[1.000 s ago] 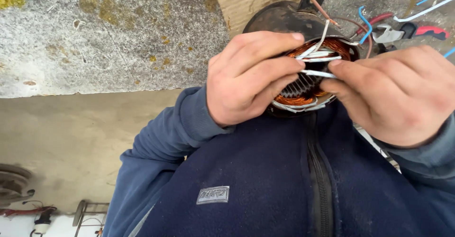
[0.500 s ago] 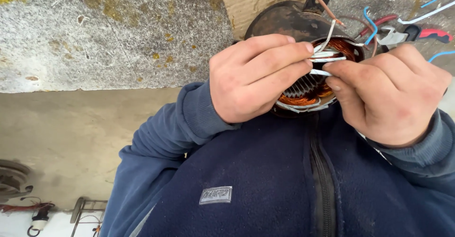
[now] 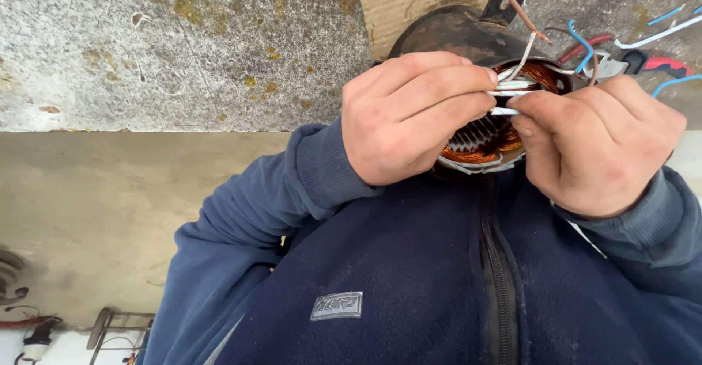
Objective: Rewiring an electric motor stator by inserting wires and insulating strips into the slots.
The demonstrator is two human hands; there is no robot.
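Copper windings [image 3: 479, 149] lay just under both hands, inside the dark motor housing [image 3: 446, 36]. Left hand [image 3: 409, 116] and right hand [image 3: 599, 146] each pinched the white sleeved leads [image 3: 512, 86] between them. These looked thin, pliable, easily kinked; the housing beyond seemed heavy, best gripped by its rim.

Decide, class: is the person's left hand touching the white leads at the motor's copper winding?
Touching. The head view shows the left hand with its fingertips pinching the white leads above the copper winding; no gap shows.
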